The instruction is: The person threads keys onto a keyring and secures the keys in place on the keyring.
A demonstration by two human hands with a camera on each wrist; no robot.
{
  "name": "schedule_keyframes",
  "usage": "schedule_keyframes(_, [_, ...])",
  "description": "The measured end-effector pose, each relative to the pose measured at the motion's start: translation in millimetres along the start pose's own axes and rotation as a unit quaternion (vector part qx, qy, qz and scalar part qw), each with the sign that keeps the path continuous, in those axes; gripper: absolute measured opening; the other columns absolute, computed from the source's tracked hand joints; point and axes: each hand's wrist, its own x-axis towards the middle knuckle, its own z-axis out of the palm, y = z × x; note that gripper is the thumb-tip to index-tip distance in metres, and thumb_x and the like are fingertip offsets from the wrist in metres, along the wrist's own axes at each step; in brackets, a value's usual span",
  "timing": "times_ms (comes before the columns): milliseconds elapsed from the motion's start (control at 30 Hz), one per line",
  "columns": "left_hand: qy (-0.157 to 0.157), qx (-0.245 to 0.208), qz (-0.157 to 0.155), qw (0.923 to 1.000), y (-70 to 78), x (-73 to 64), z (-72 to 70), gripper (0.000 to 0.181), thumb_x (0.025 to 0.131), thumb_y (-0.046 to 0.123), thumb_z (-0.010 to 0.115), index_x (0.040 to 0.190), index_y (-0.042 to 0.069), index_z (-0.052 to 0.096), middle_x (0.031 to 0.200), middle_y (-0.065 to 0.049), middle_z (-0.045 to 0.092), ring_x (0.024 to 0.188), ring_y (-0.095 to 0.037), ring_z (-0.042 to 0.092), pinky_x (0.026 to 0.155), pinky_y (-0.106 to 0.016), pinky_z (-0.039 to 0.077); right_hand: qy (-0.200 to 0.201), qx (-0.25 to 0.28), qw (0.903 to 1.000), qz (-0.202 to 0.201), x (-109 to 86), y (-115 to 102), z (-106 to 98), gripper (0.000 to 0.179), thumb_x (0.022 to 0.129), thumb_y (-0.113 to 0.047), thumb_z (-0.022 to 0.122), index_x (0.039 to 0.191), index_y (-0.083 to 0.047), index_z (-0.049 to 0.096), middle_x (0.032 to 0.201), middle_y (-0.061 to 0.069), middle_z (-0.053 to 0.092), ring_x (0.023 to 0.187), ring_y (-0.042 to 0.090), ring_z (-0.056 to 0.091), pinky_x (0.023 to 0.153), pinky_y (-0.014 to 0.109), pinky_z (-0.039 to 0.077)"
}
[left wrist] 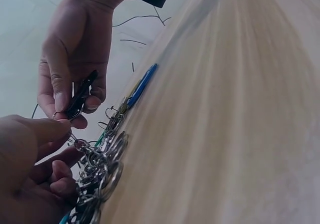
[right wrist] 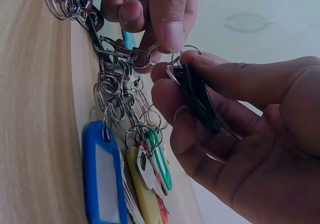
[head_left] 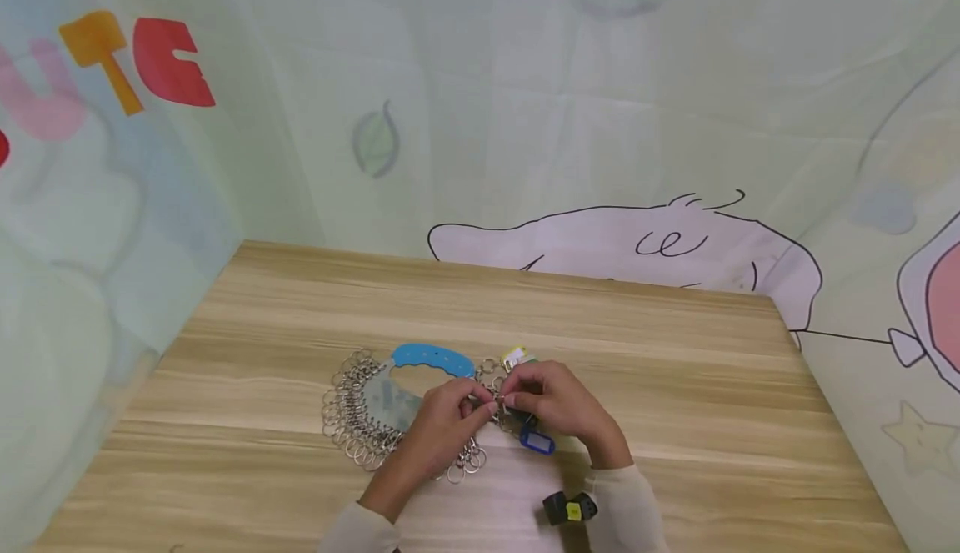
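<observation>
A flat grey plate (head_left: 388, 399) with a blue handle (head_left: 433, 359) lies on the table, its edge lined with small metal rings (head_left: 352, 424). Over its right side, my left hand (head_left: 450, 419) pinches a metal ring (right wrist: 151, 53) on a clasp at that edge. Facing it, my right hand (head_left: 561, 401) holds a black key tag (right wrist: 199, 98) with a key (right wrist: 227, 126) beside it, between thumb and fingers. The tag's own thin ring (right wrist: 189, 48) stands up at the left fingertips. Part of the plate is hidden under the left hand and forearm.
Beside the hands hang or lie a blue key tag (head_left: 537, 441), a yellow one (head_left: 514, 358), and a green one (right wrist: 160, 159), with keys among them. A black and yellow device (head_left: 572, 509) is by the right sleeve. A printed curtain (head_left: 480, 119) backs the wooden table (head_left: 712, 419).
</observation>
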Motion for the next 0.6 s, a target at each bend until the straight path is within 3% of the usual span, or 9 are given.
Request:
schedule_keyframes(333, [0.000,0.017,-0.004,0.9998,-0.3,0.5,1.2,0.005,0.095,0.023,0.071,0.093,0.019,0.069,0.067,0.006,0.052,0.057,-0.007,0.046,0.051,-0.025,0.041,-0.001,0.006,1.0000,-0.002,0.2,1.6,0.9,0.009,0.093,0.003,0.067,0.092,-0.005,0.071,0.088,0.002,0.069,0.082,0.016,0.063,0.076,0.030,0.053])
schedule_keyframes(600, [0.019,0.044,0.009,0.9988,-0.2,-0.2,1.8,0.019,0.085,0.018,0.082,0.097,0.017,0.067,0.071,0.000,0.054,0.061,-0.007,0.046,0.052,-0.026,0.040,-0.003,0.011,0.9997,0.020,0.2,3.8,-0.3,0.010,0.093,0.003,0.065,0.093,-0.005,0.071,0.088,0.001,0.068,0.081,0.015,0.062,0.075,0.031,0.052])
